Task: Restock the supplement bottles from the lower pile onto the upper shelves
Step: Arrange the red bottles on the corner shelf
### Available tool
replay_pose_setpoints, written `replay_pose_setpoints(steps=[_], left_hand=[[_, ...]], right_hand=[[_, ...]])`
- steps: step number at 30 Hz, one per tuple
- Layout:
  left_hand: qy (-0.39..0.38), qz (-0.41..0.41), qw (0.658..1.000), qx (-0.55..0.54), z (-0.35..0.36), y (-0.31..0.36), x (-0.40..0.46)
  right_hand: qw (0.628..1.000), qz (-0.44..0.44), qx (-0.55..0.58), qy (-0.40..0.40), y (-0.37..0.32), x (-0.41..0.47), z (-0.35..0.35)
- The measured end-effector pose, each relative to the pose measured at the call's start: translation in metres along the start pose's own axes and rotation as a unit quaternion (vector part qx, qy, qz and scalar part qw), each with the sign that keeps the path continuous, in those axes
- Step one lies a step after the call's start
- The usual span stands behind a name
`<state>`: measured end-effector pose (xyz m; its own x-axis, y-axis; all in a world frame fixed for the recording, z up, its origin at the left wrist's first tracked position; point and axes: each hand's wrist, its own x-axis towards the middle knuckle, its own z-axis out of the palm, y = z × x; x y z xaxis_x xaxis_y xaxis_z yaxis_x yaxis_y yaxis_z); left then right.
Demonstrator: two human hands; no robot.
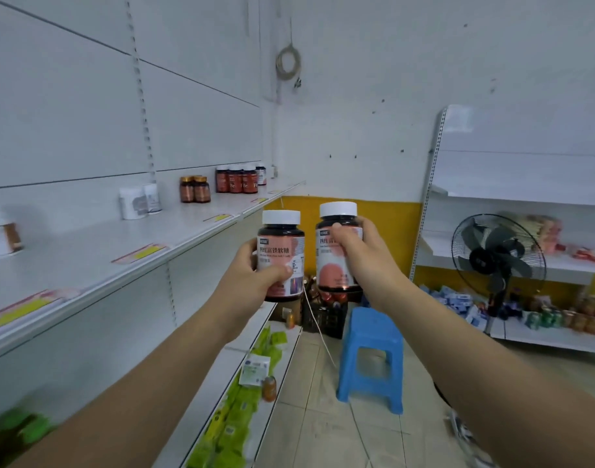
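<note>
My left hand (255, 268) is curled around a dark supplement bottle (281, 256) with a white cap and a pink label, thumb across the front and fingers wrapped behind, holding it upright in the air just off the front edge of the upper shelf (127, 244). My right hand (360, 251) grips a second bottle (338, 246) of the same kind, thumb pressed on the label near its top, and I hold it upright just right of the first and a little higher; the two bottles are close but I see a narrow gap between them. On the upper shelf to the left, farther along, stand a group of red-labelled bottles (240, 179), then nearer a pair of amber bottles with gold caps (194, 189), then two white jars (139, 201), and at the near left edge a blurred white jar (0, 236). Yellow price tags (144, 253) run along the shelf lip. Below, the lower shelf (228, 383) holds green packets (237, 413), a white box and a small orange bottle (269, 388). On the tiled floor to the right stands a blue plastic stool (372, 356), with a dark crate of bottles (323, 309) behind it against the yellow wall. At far right I see a black standing fan (498, 255) in front of another white shelving unit (525, 184) with mixed goods.
</note>
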<state>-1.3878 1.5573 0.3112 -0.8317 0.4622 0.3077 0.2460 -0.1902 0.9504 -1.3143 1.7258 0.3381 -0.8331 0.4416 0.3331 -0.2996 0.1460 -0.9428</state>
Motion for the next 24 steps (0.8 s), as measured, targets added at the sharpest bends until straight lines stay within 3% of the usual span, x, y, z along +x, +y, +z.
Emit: replay_pose_setpoints(steps=[8, 16, 24], left_hand=[[-0.006, -0.01, 0.999, 0.038, 0.053, -0.063, 0.172], [0.066, -0.025, 0.997, 0.043, 0.104, -0.116, 0.353], [0.144, -0.046, 0.988, 0.035, 0.084, -0.145, 0.501]], right_hand=[[1.0, 0.001, -0.011, 0.003, 0.068, 0.177, -0.063], [0.999, 0.013, -0.028, -0.029, 0.126, 0.364, -0.13], [0.994, 0.014, 0.016, -0.109, 0.164, 0.548, -0.094]])
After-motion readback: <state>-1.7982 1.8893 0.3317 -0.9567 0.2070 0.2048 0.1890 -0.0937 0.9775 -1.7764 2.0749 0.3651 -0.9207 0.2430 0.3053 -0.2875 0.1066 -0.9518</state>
